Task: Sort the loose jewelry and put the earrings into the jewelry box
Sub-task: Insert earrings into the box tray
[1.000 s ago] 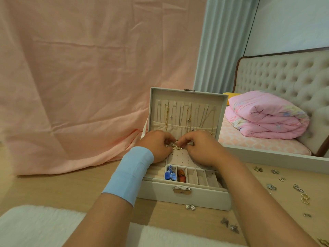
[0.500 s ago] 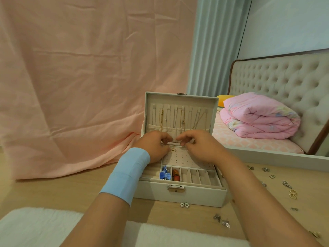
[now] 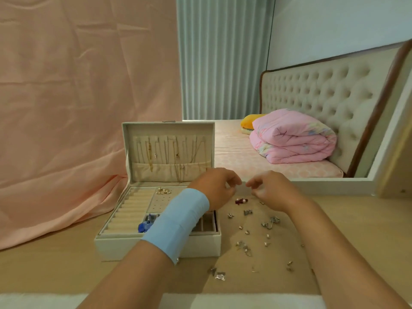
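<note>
Earrings [image 3: 248, 212] lie scattered beside the open jewelry box [image 3: 156, 245], so my left hand [image 3: 214, 186] and right hand [image 3: 269, 188] hover over them, curled; whether they pinch anything I cannot tell.

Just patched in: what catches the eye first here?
The open jewelry box stands centre-left on the table. Loose earrings lie scattered to its right, with the left hand and right hand close together over them. A folded pink quilt sits on the bed behind.

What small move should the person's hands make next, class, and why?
Probably lower the right hand to pinch the red piece lying near its fingers: it is nearest, loose on the table, and the jewelry box stands open beside it.
</note>
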Demonstrator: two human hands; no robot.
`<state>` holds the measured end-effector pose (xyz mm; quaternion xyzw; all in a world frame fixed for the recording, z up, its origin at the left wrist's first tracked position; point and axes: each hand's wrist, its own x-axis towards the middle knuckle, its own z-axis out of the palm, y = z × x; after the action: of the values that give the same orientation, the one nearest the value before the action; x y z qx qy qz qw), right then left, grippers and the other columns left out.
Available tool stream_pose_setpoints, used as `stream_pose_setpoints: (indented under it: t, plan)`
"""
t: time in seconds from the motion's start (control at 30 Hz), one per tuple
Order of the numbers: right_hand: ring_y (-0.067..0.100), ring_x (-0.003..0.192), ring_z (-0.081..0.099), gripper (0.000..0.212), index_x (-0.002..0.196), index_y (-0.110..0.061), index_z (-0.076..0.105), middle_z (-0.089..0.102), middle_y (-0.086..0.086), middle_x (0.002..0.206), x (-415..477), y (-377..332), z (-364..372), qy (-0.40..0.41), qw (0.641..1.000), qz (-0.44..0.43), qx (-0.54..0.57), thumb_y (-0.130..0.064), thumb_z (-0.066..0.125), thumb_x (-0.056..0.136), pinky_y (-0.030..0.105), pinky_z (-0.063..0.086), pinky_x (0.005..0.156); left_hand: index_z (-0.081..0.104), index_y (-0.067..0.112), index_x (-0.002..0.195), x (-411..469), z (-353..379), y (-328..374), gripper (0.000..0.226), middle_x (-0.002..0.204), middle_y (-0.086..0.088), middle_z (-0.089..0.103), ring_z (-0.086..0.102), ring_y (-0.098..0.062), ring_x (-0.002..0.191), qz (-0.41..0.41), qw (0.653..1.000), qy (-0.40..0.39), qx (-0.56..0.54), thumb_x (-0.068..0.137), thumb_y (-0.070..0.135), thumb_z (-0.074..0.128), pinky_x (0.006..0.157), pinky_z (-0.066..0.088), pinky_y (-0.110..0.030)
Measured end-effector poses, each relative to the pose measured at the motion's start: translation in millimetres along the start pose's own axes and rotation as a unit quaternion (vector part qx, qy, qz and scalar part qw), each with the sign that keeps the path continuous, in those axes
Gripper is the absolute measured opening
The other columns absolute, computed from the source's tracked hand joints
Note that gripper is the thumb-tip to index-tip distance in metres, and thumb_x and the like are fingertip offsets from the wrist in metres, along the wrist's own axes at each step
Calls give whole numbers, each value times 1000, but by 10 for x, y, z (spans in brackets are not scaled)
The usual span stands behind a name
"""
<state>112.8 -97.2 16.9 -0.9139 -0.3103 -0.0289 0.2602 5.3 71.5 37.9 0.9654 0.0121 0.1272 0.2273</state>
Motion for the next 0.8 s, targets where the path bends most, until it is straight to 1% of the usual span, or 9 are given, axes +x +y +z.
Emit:
stream_pose_setpoints:
  t: [0.07, 0.13, 0.2, 0.27, 0.33, 0.4, 0.53, 0.73, 0.8]
  plan:
    - [14, 105, 66, 31, 120, -26, 74, 73, -3, 118, 19, 36, 53, -15, 1000, 5, -2, -14, 61, 95, 30, 51, 95, 67, 29, 120, 171, 127, 119, 29, 116, 6, 66, 63, -16, 101, -15, 998, -38, 52, 95, 21, 55, 92, 54, -36]
    - [17, 107, 66, 34, 126, -30, 71, 72, -2, 123, 39, 49, 115, -35, 999, 10, -16, -16, 59, 98, 35, 53, 96, 69, 25, 119, 324, 250, 188, 30, 111, -2, 69, 65, -22, 96, -27, 990, -71, 119, 94, 16, 55, 88, 56, -38]
    - [20, 108, 66, 39, 126, -35, 70, 72, -2, 123, 57, 66, 179, -52, 998, 8, -45, -14, 55, 97, 40, 54, 95, 71, 19, 111, 443, 345, 227, 25, 102, -6, 68, 66, -24, 88, -50, 979, -91, 173, 91, 12, 58, 83, 57, -36]
    - [21, 114, 63, 41, 128, -38, 68, 69, -4, 128, 68, 86, 229, -59, 995, 4, -76, -16, 55, 97, 39, 53, 97, 71, 14, 99, 529, 416, 243, 16, 92, -6, 65, 62, -23, 78, -74, 968, -109, 214, 89, 9, 60, 78, 57, -32]
    - [20, 117, 62, 39, 130, -40, 66, 68, -7, 131, 71, 92, 261, -55, 993, 2, -102, -21, 56, 98, 35, 52, 96, 70, 12, 99, 578, 471, 240, 14, 88, -6, 63, 61, -24, 77, -90, 958, -124, 241, 89, 7, 61, 78, 56, -31]
    - [20, 116, 62, 36, 126, -42, 68, 68, -7, 128, 76, 96, 280, -44, 992, 4, -118, -24, 57, 96, 31, 51, 91, 71, 13, 105, 610, 524, 212, 19, 97, -8, 66, 66, -26, 87, -100, 955, -130, 247, 91, 7, 59, 82, 57, -32]
    - [20, 113, 64, 24, 111, -37, 72, 69, -8, 122, 82, 98, 268, -28, 993, 20, -109, -25, 63, 92, 32, 51, 91, 69, 12, 116, 637, 572, 165, 22, 112, -8, 66, 66, -26, 97, -115, 958, -126, 231, 96, 13, 59, 88, 56, -34]
    - [21, 101, 67, 16, 87, -34, 73, 73, -8, 106, 54, 68, 247, -28, 994, 22, -100, -20, 64, 88, 32, 54, 84, 70, 14, 111, 586, 553, 179, 21, 108, -6, 67, 66, -24, 92, -105, 967, -89, 213, 96, 18, 56, 84, 57, -33]
    - [20, 100, 67, 15, 88, -33, 75, 73, -8, 105, 53, 70, 251, -26, 995, 24, -89, -21, 67, 88, 32, 54, 84, 71, 15, 108, 539, 494, 183, 22, 106, -6, 67, 66, -23, 89, -93, 973, -63, 200, 95, 17, 54, 79, 57, -31]
